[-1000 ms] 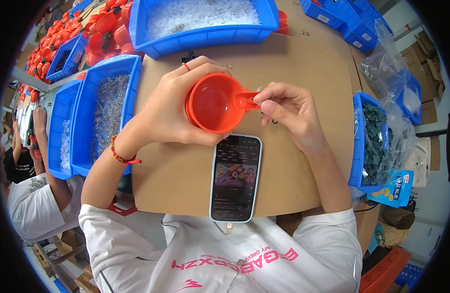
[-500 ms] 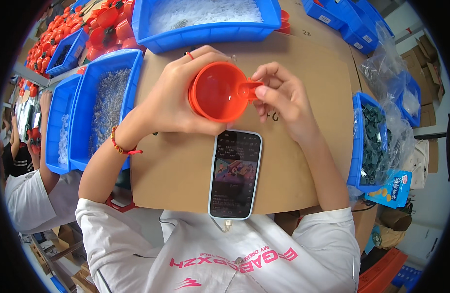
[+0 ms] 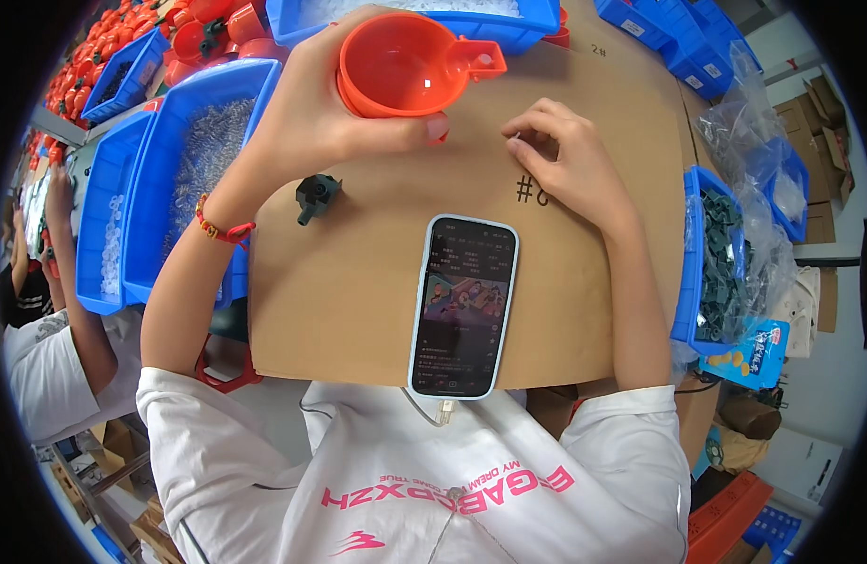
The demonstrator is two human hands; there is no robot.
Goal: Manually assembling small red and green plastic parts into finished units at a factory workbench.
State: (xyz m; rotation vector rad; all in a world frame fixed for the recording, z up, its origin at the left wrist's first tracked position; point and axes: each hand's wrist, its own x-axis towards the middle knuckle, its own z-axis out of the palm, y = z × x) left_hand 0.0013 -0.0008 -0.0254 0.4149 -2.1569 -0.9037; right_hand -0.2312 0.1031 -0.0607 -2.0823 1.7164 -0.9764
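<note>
My left hand [image 3: 325,103] is wrapped round a red plastic cup [image 3: 382,68], its open mouth facing up and its short side spout pointing right. To the right and a little nearer, my right hand [image 3: 570,155] is apart from the cup, fingers curled and thumb tip close to the forefinger. Something tiny and pale may be in that pinch; I cannot make it out. On the cardboard below my left wrist lies a dark green plastic part [image 3: 318,197]. A phone [image 3: 461,305] with a lit screen lies nearest me, a cable at its lower end.
Blue bins surround the cardboard-topped table [image 3: 358,310]: metal springs [image 3: 206,160] at left, small white pieces [image 3: 396,8] at the far side, dark green parts [image 3: 720,263] at right. Red cups [image 3: 85,80] pile up at far left. Another person's arm [image 3: 71,263] is at the left edge.
My right hand has let go of the cup's side spout and drawn back. My left hand has carried the cup farther away and slightly left, and the green part now shows.
</note>
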